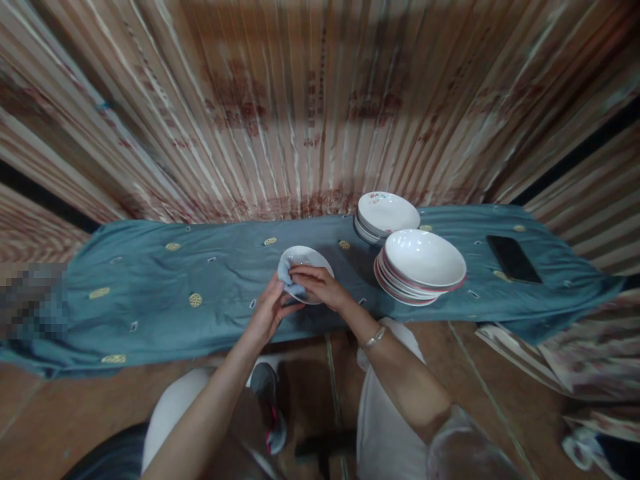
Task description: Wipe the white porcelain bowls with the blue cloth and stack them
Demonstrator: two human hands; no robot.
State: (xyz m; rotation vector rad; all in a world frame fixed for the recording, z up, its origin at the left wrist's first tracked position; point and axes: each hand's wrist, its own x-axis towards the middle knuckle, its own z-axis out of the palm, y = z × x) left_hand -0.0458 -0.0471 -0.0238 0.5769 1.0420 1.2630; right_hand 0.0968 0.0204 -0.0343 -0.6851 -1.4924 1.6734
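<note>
A small white bowl [320, 258] is held over the front part of the cloth-covered table, its inside facing up. My left hand [269, 310] grips the bowl's left rim, with the thumb side near the edge and fingers beneath. Inside the bowl lies a light blue cloth [286, 272], bunched against the left wall. My right hand [320, 285] is closed over this cloth, fingers pressed to the inner surface. A bracelet is on the right wrist.
Right of my hands stands a stack of white bowls with red rims [425, 260]. Behind it is a stack of white plates [389, 212]. A dark phone [513, 259] lies farther right on the teal tablecloth [225, 267]. A patterned curtain [300, 120] hangs behind the table.
</note>
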